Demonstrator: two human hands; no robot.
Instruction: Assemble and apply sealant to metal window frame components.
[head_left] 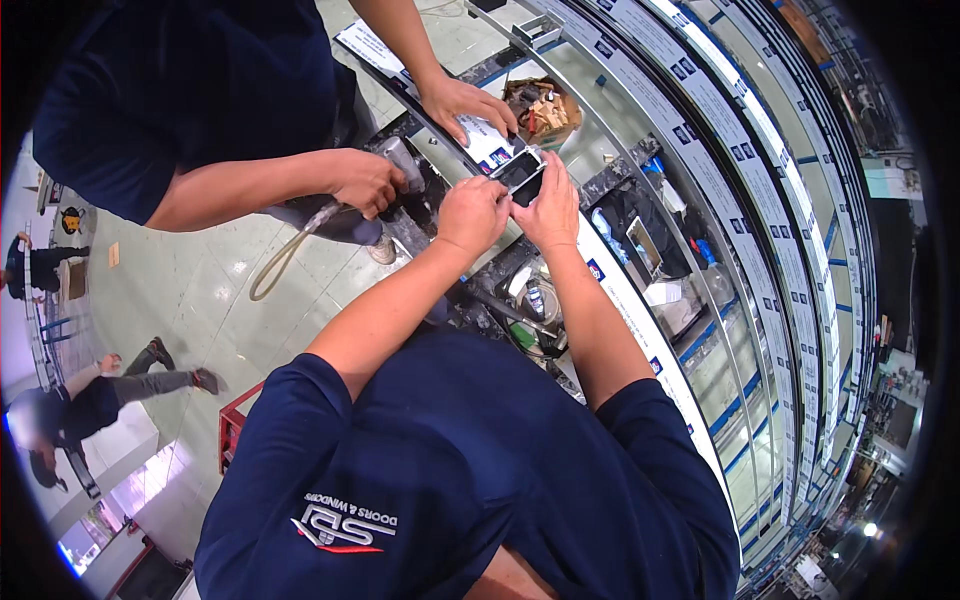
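Profile (630,320) on bench (495,267), tiled floor (200,300).

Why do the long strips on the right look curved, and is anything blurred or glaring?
In the head view, the wide lens bends the long strips and leaves dark corners; the floor shows glare patches; a bright light flares at lower right; a distant person's head is blurred; the left hand and right hand look fairly sharp.
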